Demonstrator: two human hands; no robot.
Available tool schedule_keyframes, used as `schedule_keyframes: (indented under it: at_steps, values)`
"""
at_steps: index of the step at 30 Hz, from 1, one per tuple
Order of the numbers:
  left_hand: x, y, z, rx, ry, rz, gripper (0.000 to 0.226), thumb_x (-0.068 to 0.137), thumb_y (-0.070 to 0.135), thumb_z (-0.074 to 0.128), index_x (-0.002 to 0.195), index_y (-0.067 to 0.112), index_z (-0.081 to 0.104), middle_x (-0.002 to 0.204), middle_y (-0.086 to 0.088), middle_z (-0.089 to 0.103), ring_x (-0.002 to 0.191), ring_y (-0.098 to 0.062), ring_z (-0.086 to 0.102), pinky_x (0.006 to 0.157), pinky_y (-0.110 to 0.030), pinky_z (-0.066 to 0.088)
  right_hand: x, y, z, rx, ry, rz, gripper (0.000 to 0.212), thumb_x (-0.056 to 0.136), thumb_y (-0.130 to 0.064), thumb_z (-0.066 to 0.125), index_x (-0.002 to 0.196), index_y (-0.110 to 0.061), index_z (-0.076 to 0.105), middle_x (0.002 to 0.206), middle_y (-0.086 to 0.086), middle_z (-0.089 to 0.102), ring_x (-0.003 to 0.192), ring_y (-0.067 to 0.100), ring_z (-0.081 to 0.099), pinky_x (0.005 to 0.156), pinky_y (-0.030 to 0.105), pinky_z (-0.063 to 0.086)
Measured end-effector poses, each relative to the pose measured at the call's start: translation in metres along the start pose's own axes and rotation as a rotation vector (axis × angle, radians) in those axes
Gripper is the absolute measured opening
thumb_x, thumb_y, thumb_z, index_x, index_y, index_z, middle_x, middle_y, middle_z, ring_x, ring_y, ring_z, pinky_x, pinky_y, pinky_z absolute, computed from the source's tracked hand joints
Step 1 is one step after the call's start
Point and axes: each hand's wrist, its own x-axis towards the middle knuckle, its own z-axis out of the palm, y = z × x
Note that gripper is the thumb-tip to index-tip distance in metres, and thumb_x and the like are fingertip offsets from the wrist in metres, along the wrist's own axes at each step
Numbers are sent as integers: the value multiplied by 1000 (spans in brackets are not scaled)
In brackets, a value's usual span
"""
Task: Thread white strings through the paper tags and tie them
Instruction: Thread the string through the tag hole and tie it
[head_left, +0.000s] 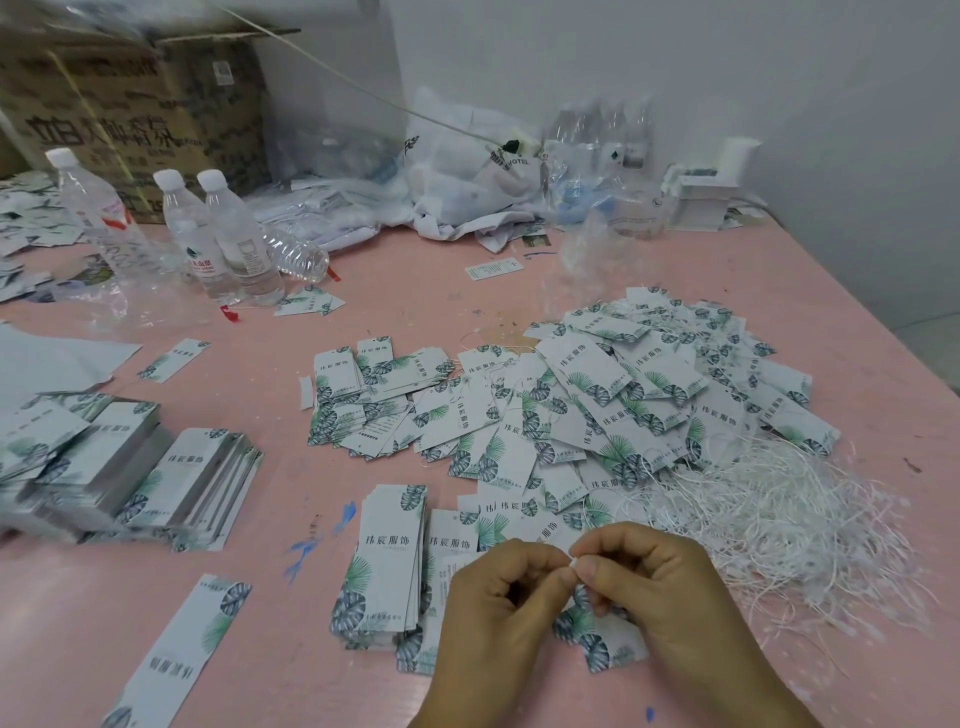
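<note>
Pink table (519, 301) against a grey wall carries the whole job: a big heap of tags (623, 405) at twelve o'clock from the hands, loose strings (779, 519) at two o'clock, a neat stack (384, 566) at nine o'clock, bottles (218, 234) and a box (135, 98) far off at eleven o'clock. Both hands meet low in the middle, knuckles up, fingers curled in. The left hand (498, 618) and right hand (654, 587) each pinch a short white string end (573, 563) between thumb and forefinger, tips touching. A tag (602, 644) lies under them; whether the string passes through it is hidden. This looks like the tying step; next calls for drawing the knot snug without tearing the hole
</note>
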Motion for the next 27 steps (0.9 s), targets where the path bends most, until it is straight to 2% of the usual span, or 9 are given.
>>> schedule_keyframes:
  at_steps: [3,7,10,12,15,20,23,25,27]
  values:
    - [-1,0,0,12,11,35,10,77,41,71,78,32,74,61,7,61,57,-2,50,55,-19,39,3,5,-2,82,-25,36,15,68,-17,78,81,-10,75,59,11,62,54,16,56,56,22,49]
    - [2,2,1,27,13,100,7,80,38,70,76,32,70,66,7,56,60,-6,46,56,-21,37,2,8,0,154,-33,67,28,68,-28,79,89,-10,74,68,12,63,63,18,57,61,25,50]
    - [6,3,-1,-63,-31,143,9,84,34,71,79,27,69,81,4,59,69,-8,51,62,-21,40,1,7,-1,51,44,23,18,84,-12,70,98,-22,74,88,4,73,82,16,67,70,24,53]
    - [8,3,-3,-194,-64,119,14,83,37,74,80,24,70,89,2,63,77,-8,56,69,-19,43,1,7,0,-111,61,-6,39,88,5,60,101,-30,72,100,-2,73,96,11,68,78,20,53]
    - [11,3,-3,-442,-118,30,22,79,38,79,80,18,71,91,-3,67,78,-12,59,71,-21,47,-2,7,8,-123,-59,-21,47,88,14,53,115,-23,65,112,-5,71,109,12,65,91,21,50]
    - [16,6,-8,-932,-160,-106,18,77,24,83,80,13,69,85,-9,67,78,-16,62,73,-27,52,-1,9,12,-17,-228,-39,41,87,-17,65,127,-20,59,124,-1,67,120,15,60,96,20,47]
    - [17,7,-14,-1102,-139,-169,18,77,23,84,80,15,68,83,-8,66,76,-16,62,70,-27,53,3,12,14,79,-295,14,46,85,-38,69,129,-25,60,131,4,62,127,21,55,104,37,46]
    - [18,8,-16,-1203,-163,-178,12,85,23,77,86,15,67,87,-6,65,79,-15,61,74,-26,52,4,15,15,161,-336,46,53,81,-42,75,129,-26,59,135,6,60,130,25,52,108,43,41]
    - [20,12,-17,-1315,-202,-167,12,99,22,58,98,13,65,96,-6,65,89,-16,60,84,-26,49,2,17,16,146,-393,38,58,84,-33,76,136,-24,52,141,6,54,134,26,47,109,37,39]
